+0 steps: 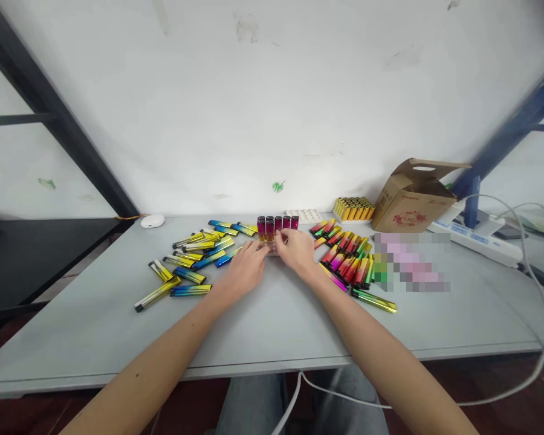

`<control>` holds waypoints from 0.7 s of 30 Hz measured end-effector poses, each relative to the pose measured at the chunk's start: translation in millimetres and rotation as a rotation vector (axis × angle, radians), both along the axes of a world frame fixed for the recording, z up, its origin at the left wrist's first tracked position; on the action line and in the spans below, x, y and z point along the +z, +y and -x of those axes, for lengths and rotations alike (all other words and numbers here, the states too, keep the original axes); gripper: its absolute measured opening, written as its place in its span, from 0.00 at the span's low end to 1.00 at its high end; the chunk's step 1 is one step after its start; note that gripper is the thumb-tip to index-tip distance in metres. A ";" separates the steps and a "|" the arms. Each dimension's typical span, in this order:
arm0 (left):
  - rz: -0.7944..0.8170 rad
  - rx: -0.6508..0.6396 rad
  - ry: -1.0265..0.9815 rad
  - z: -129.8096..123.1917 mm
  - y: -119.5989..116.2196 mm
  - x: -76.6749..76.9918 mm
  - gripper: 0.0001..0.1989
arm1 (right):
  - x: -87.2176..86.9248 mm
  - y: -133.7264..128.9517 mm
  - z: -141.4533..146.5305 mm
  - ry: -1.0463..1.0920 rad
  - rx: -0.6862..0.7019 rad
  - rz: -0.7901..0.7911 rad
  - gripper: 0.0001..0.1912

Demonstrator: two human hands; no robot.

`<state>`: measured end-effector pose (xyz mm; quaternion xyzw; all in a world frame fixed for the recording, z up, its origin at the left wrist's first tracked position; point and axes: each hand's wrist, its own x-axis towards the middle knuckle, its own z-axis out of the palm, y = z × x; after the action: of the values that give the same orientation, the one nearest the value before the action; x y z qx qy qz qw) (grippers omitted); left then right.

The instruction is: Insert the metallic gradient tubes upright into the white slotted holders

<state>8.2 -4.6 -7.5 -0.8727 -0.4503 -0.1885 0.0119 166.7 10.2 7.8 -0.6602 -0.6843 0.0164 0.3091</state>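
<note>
Glossy dark-magenta tubes (287,222) with black tops, some orange-yellow lower down, are stood upright in close rows at twelve o'clock on the table (272,326). They are seated in a pale, see-through holder (272,252), whose base is partly hidden.

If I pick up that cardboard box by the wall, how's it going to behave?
The cardboard box will probably feel light for its size, since its walls look thin. The raised flap may bend if grabbed, as it stands loose with a cut-out handle slot.
</note>
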 end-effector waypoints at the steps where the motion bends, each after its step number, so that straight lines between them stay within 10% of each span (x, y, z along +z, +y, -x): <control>1: 0.003 0.002 0.001 0.1 -0.1 0.1 0.20 | -0.3 -0.3 -0.1 -0.006 0.008 0.004 0.20; 14: 0.038 -0.008 0.034 1.0 -0.4 3.6 0.23 | 16.2 -10.5 -14.4 -0.007 0.173 -0.045 0.18; 18: 0.071 -0.030 0.010 3.1 1.8 5.2 0.25 | 38.4 -17.6 -50.5 0.117 0.471 -0.017 0.15; 21: 0.090 -0.026 -0.011 3.3 3.2 3.6 0.24 | 49.8 -23.6 -94.0 0.129 0.382 -0.035 0.15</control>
<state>4.9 -1.4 -3.8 -0.8771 -0.4468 -0.1731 -0.0322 260.7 -13.4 57.5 -0.5105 -0.7762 0.1051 0.3549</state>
